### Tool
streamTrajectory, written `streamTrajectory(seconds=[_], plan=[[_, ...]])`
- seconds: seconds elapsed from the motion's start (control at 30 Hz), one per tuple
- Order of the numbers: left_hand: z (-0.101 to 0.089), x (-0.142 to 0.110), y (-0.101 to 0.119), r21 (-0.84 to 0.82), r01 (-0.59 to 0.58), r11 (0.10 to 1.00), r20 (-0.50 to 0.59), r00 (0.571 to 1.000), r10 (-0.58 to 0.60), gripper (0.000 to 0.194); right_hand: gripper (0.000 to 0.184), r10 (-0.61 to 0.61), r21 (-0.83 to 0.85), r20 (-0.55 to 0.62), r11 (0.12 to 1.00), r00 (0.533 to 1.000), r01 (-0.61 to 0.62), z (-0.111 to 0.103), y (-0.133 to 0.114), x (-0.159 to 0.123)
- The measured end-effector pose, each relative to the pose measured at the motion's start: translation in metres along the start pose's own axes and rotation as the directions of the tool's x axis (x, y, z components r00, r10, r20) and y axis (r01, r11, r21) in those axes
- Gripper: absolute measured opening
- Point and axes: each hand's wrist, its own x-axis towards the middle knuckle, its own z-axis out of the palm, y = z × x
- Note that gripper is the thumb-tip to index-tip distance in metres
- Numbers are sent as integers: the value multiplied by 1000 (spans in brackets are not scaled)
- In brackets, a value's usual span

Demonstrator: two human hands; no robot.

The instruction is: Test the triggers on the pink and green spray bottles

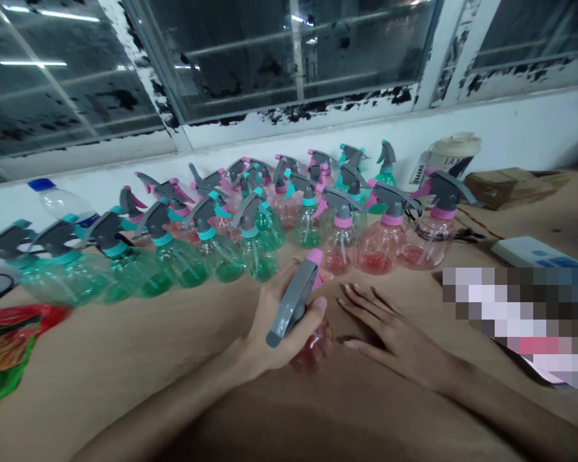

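My left hand (282,321) is wrapped round the neck of a pink spray bottle (311,351) with a grey trigger head and pink nozzle. The bottle is in front of me at the table's near middle, its body partly hidden by my fingers. To its right, my right hand (385,324) lies palm down with fingers stretched out, apart from the bottle. Just beyond both hands stand several more spray bottles, among them a green one (259,256) with a teal collar and a pink one (376,251) with a pink collar.
Rows of spray bottles line the wall side of the wooden table (173,346). At left lie a red and green snack packet (9,346) and a clear bottle with a blue cap (62,202). At right are a coffee cup (455,154), a cardboard box (503,187) and a white device (534,253).
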Motion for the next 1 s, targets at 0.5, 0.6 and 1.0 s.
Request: streamTrajectory(seconds=[0.5, 0.6, 1.0], plan=[[2, -5, 3, -16, -93, 996, 8, 996, 93, 21, 63, -25, 24, -23, 999, 999, 26, 2, 3, -1], [6, -7, 3, -32, -67, 997, -19, 998, 67, 21, 63, -40, 42, -33, 998, 999, 42, 2, 4, -1], [7, -7, 2, -26, -42, 999, -27, 999, 41, 17, 63, -30, 38, 0, 999, 1000, 30, 1, 3, -1]])
